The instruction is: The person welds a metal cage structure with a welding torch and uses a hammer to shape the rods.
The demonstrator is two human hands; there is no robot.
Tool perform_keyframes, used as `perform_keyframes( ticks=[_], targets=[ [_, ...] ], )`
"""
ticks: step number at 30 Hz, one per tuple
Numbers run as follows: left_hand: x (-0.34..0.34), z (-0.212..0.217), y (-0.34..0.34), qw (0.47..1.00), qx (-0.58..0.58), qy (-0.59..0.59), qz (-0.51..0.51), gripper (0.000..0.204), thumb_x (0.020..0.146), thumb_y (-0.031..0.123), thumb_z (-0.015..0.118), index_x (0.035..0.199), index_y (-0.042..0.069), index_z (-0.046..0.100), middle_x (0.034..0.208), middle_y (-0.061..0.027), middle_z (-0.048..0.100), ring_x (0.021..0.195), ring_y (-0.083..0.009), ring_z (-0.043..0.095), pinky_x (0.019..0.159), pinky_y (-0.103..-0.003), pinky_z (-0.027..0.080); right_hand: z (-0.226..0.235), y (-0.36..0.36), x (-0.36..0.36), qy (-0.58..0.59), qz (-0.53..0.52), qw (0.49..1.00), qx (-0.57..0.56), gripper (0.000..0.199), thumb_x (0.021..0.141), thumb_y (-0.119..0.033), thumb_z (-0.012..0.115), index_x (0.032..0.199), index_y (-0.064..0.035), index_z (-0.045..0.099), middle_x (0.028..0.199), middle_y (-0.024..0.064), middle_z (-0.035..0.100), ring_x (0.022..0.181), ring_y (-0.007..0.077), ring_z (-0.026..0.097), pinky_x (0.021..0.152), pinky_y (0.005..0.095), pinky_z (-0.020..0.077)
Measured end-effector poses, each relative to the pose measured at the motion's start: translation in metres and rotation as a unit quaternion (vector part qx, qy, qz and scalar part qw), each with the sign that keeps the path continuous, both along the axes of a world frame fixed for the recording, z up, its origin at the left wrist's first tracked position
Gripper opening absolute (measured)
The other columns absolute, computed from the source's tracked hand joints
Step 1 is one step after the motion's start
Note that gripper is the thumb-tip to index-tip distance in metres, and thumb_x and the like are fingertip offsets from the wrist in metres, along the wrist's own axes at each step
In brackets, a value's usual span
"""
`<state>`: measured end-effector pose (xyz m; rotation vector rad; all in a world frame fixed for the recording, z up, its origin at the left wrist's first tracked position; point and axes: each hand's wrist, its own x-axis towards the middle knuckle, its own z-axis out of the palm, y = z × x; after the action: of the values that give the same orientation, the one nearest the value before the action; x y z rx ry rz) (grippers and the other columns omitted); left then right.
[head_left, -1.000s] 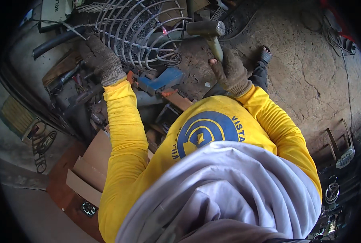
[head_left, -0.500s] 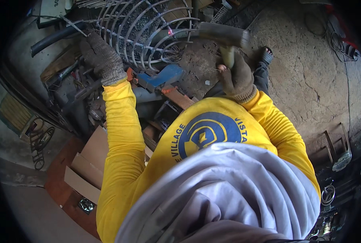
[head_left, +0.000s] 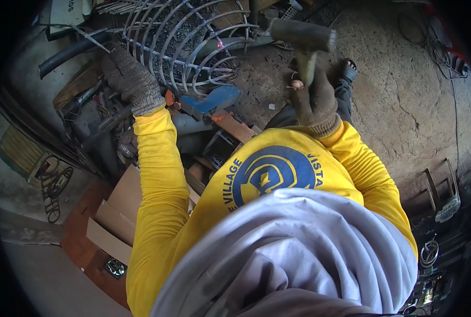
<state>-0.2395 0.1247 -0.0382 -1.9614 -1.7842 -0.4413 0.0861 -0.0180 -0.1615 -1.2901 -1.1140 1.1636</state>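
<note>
A round cage of curved grey metal rods [head_left: 164, 39] lies at the far left, with a small glowing red spot on one bar. My left hand [head_left: 132, 79], in a brown-grey knit glove, is closed at its left side around a thin metal rod [head_left: 92, 39] whose end sticks out past the fingers. Whether that rod joins the cage is hard to see. My right hand [head_left: 314, 103], gloved too with a bare fingertip showing, grips the handle of a hammer [head_left: 303, 36]. Its blocky dark head is raised, right of the cage.
A blue metal piece [head_left: 212, 101] sits between my arms, beside a brown block [head_left: 235, 127]. A dark pipe [head_left: 74, 54] lies left of my left hand. Cardboard [head_left: 116, 208] is below left. Cracked concrete floor [head_left: 394, 90] spreads right, with a cable and a metal frame [head_left: 446, 206].
My right hand and the hammer have shifted a little to the right, and the hammer head has tilted. The cage and my left hand have moved very slightly left.
</note>
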Motion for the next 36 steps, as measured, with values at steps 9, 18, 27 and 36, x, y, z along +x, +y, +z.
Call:
perform_keyframes(
  ticks=[9, 18, 27, 36],
  targets=[
    [0.007, 0.008, 0.000, 0.993, -0.005, 0.112, -0.035, 0.033, 0.102, 0.016, 0.049, 0.128, -0.001, 0.059, 0.121, -0.0249, 0.059, 0.114, -0.0392, 0.058, 0.098, -0.047, 0.048, -0.009, -0.003, 0.002, -0.122, 0.095, 0.987, -0.040, 0.035, 0.100, -0.030, 0.062, 0.120, -0.0007, 0.058, 0.085, 0.0204, 0.068, 0.071, 0.0351, 0.071, 0.064, 0.0419, 0.0536],
    [-0.025, -0.007, -0.001, 0.997, -0.015, 0.076, -0.007, 0.039, 0.099, 0.008, 0.057, 0.137, 0.004, 0.058, 0.131, -0.0229, 0.057, 0.118, -0.0412, 0.059, 0.098, -0.047, 0.052, 0.022, 0.018, 0.027, -0.003, 0.076, 0.997, 0.007, 0.042, 0.100, -0.032, 0.063, 0.123, 0.0026, 0.058, 0.076, 0.0153, 0.067, 0.065, 0.0289, 0.069, 0.059, 0.0377, 0.0537],
    [-0.009, 0.001, -0.001, 0.980, 0.006, 0.200, -0.017, 0.039, 0.099, 0.008, 0.056, 0.138, 0.004, 0.058, 0.130, -0.0235, 0.058, 0.121, -0.0409, 0.058, 0.102, -0.048, 0.049, 0.006, 0.008, 0.027, -0.045, 0.097, 0.994, -0.007, 0.041, 0.099, -0.035, 0.065, 0.117, 0.0013, 0.062, 0.074, 0.0148, 0.065, 0.061, 0.0276, 0.066, 0.060, 0.0378, 0.0530],
    [-0.010, 0.002, 0.000, 0.999, -0.029, -0.040, -0.002, 0.037, 0.106, 0.027, 0.048, 0.118, -0.004, 0.064, 0.119, -0.0249, 0.061, 0.107, -0.0353, 0.061, 0.094, -0.044, 0.049, 0.005, 0.019, 0.043, 0.095, 0.181, 0.973, -0.112, 0.042, 0.104, -0.034, 0.056, 0.127, 0.0008, 0.058, 0.077, 0.0045, 0.063, 0.059, 0.0098, 0.055, 0.057, 0.0277, 0.0452]
  ],
)
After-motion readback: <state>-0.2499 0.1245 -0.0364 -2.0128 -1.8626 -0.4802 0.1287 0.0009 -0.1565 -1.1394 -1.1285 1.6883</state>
